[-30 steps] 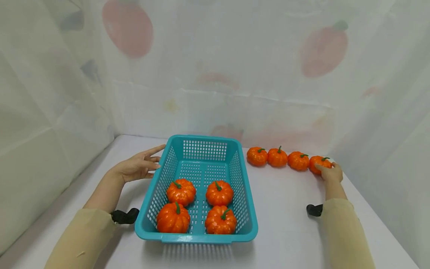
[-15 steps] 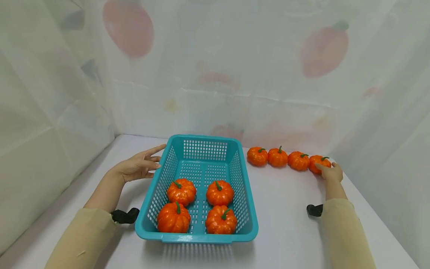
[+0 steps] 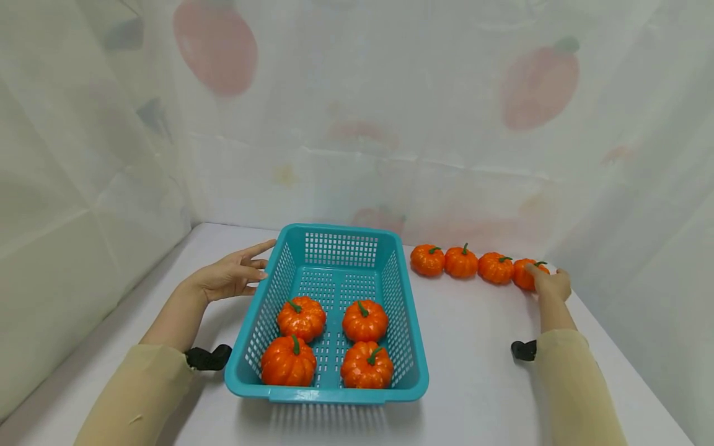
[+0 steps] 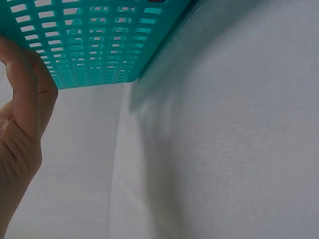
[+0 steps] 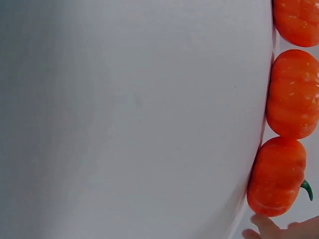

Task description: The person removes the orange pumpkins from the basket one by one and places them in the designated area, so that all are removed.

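Note:
In the head view, my left hand [image 3: 231, 272] is at the left side of a teal plastic basket [image 3: 329, 394], its index finger and thumb at the rim. The left wrist view shows loosely bent fingers [image 4: 30, 84] against the perforated basket wall. Two pairs of small orange pumpkins with green stems, including the front left pumpkin [image 3: 287, 362], sit in the basket's near half. At the far right, my right hand [image 3: 552, 286] touches the end pumpkin [image 3: 523, 275] of a row. In the right wrist view its fingertips [image 5: 259, 220] meet that pumpkin's end without wrapping round it.
Three more pumpkins stand in the row at the table's back edge: one nearest the basket [image 3: 427, 260], a middle one [image 3: 460, 262] and a third [image 3: 495, 268]. White printed curtains [image 3: 357, 186] rise behind and beside the white table [image 3: 468, 359].
My right thumb has shifted slightly up on the end pumpkin, and the fingers have moved a little off its right side. The left hand and basket have stayed put.

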A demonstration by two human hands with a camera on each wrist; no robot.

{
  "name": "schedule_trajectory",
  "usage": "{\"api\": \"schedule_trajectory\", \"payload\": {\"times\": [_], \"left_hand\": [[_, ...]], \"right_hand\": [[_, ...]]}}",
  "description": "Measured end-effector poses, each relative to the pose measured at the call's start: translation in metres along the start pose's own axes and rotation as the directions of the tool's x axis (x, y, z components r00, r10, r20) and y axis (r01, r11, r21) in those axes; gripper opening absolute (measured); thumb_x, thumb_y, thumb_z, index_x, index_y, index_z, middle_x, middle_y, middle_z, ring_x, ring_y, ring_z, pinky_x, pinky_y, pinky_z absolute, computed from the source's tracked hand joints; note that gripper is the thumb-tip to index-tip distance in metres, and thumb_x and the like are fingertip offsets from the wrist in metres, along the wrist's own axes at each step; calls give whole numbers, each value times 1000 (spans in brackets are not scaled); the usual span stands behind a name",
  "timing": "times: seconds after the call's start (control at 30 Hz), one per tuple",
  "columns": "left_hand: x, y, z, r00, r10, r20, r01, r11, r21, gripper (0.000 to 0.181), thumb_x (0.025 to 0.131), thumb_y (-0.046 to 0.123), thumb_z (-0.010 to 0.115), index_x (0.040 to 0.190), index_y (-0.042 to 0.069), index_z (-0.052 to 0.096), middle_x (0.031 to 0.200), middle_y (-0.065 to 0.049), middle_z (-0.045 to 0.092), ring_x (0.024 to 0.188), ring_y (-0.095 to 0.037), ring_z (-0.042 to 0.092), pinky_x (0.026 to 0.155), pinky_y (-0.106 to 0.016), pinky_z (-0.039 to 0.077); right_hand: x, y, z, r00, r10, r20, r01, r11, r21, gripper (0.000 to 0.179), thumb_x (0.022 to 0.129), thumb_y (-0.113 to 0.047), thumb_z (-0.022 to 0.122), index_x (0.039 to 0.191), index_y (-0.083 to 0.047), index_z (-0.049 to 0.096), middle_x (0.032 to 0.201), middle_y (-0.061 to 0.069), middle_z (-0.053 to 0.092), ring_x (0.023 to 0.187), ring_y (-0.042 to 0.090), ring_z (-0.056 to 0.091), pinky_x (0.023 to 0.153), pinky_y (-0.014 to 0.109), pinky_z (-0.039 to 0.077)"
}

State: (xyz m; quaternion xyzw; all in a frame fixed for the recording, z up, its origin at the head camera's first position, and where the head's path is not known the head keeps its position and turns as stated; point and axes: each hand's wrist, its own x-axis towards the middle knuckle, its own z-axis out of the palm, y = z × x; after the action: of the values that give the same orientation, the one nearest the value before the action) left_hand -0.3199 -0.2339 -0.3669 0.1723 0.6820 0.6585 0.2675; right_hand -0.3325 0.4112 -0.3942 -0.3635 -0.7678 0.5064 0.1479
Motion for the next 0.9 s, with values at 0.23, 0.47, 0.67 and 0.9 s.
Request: {"api": "schedule_trajectory", "payload": {"times": [0.23, 0.47, 0.67, 0.9], "left_hand": [[1, 0, 0, 1000, -9, -3, 9, 1000, 4, 84, 97, 5, 54, 160, 20, 1, 134, -2, 54, 105, -13, 67, 90, -36, 59], [0, 0, 0, 1000, -1, 5, 1, 1000, 0, 85, 97, 5, 54, 160, 19, 0, 134, -2, 54, 105, -13, 68, 89, -35, 60], [0, 0, 0, 1000, 1, 8, -1, 1000, -13, 85, 97, 5, 54, 160, 20, 0, 133, -2, 55, 104, -13, 68, 89, -35, 60], [-1, 1, 1, 1000, 3, -7, -3, 1000, 10, 84, 97, 6, 54, 161, 20, 2, 138, -5, 50, 106, -13, 68, 90, -36, 59]], "right_hand": [[-2, -15, 4, 986, -33, -164, 60, 985, 162, 80, 92, -34, 63, 158, -13, 21, 166, 11, 16, 155, 26, 17, 128, 33, 17], [-7, -39, 4, 968, -135, -212, 185, 954, 236, 77, 88, -28, 71, 154, -17, 33, 163, 5, 27, 153, 18, 22, 127, 27, 17], [-19, -61, 7, 967, -217, -132, 240, 951, 195, 77, 88, -31, 70, 154, -20, 32, 164, 4, 25, 153, 19, 22, 127, 30, 20], [-46, -75, 22, 960, -280, 22, 271, 943, 192, 77, 91, -37, 68, 156, -26, 28, 167, 0, 19, 152, 23, 26, 123, 39, 31]]}}
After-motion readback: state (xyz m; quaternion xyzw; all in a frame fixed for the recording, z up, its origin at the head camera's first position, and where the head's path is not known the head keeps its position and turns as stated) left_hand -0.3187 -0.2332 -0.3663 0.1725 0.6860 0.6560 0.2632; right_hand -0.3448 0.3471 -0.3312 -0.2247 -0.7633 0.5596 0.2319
